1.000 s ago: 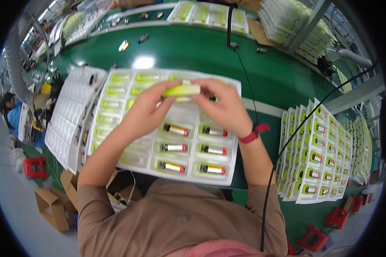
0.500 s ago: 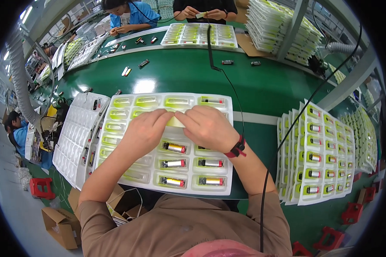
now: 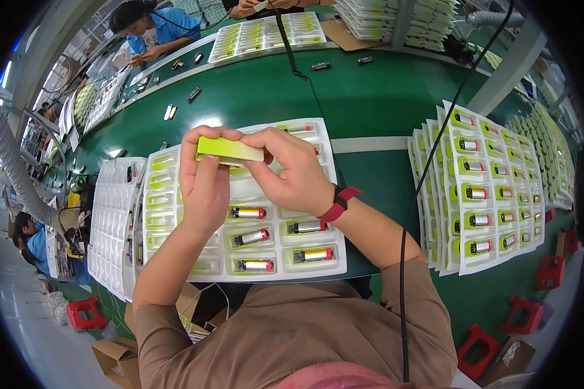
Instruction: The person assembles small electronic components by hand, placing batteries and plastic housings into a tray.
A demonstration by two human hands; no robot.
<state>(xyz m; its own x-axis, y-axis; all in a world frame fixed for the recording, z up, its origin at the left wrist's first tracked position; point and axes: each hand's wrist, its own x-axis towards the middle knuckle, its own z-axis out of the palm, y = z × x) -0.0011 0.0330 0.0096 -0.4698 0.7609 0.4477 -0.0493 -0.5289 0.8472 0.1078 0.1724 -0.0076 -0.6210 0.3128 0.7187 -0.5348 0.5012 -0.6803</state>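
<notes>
Between my two hands, above the tray, is a small rectangular plastic casing that fades from yellow-green to white point(image 3: 230, 149). My left hand point(image 3: 204, 185) grips its green end, thumb below and fingers over the top. The fingers of my right hand point(image 3: 291, 170) close on the pale end; a red strap point(image 3: 340, 204) circles that wrist. Beneath lies a white compartment tray point(image 3: 341, 259). Its left column carries yellow-green casings point(image 3: 163, 181). Nearer me, several pockets hold small battery cells with red ends, such as one silver-and-yellow cell point(image 3: 313, 255). My hands hide the tray's middle.
Another white tray point(image 3: 113, 220) leans at the left. Filled trays point(image 3: 477, 194) stand stacked on the right. A black cable point(image 3: 405, 259) hangs across my right side. Loose cells point(image 3: 193, 94) lie on the green worktable point(image 3: 240, 97). Two co-workers work across it; red stools point(image 3: 479, 353) stand below.
My hands have lifted the casing and tilted it, so its green face shows. My left hand has turned, thumb now underneath. The whole view has shifted and rotated slightly.
</notes>
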